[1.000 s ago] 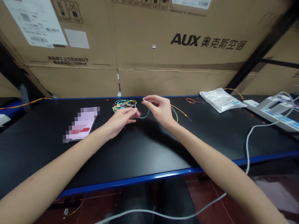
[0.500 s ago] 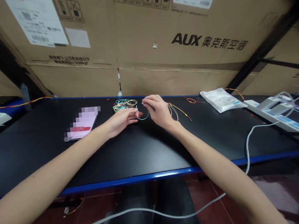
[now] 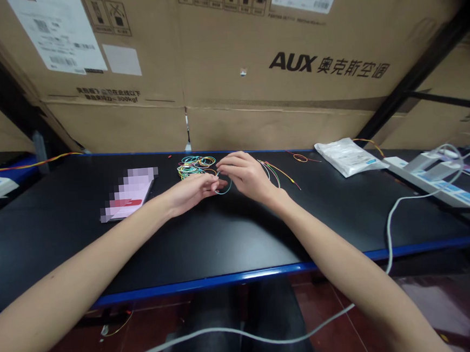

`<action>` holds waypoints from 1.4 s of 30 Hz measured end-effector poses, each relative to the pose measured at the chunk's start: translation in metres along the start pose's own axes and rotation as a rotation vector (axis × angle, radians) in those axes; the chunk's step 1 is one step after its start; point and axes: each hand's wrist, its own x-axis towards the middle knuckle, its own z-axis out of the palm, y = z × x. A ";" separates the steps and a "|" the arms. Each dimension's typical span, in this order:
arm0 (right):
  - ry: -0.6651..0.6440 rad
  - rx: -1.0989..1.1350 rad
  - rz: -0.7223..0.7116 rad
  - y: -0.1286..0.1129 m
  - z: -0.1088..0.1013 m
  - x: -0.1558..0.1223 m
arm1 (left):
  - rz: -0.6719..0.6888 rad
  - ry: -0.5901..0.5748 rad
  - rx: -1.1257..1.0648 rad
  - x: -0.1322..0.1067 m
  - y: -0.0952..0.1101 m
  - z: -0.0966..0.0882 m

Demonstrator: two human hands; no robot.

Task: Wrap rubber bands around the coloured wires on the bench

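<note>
My left hand [image 3: 191,191] and my right hand [image 3: 246,176] meet over the far middle of the black table [image 3: 223,236]. Both pinch a thin teal wire [image 3: 226,189], bent into a small loop between their fingertips. Just behind the hands lies a pile of coloured wire loops [image 3: 195,165]. A few loose straight wires [image 3: 279,173], red, yellow and green, lie to the right of my right hand.
A flat pink-and-red card [image 3: 128,194] lies at the left. A white plastic packet [image 3: 345,156] and a white power strip [image 3: 439,184] with a cable [image 3: 389,229] sit at the right. Big cardboard boxes [image 3: 250,61] wall off the back. The table's blue front edge [image 3: 227,279] is near me.
My right hand has come down and leftward toward my left hand, so the fingertips now nearly touch. The teal wire's loop between them has grown smaller.
</note>
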 end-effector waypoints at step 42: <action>-0.103 -0.234 0.015 -0.014 -0.003 0.003 | 0.879 0.556 1.554 -0.006 -0.015 -0.005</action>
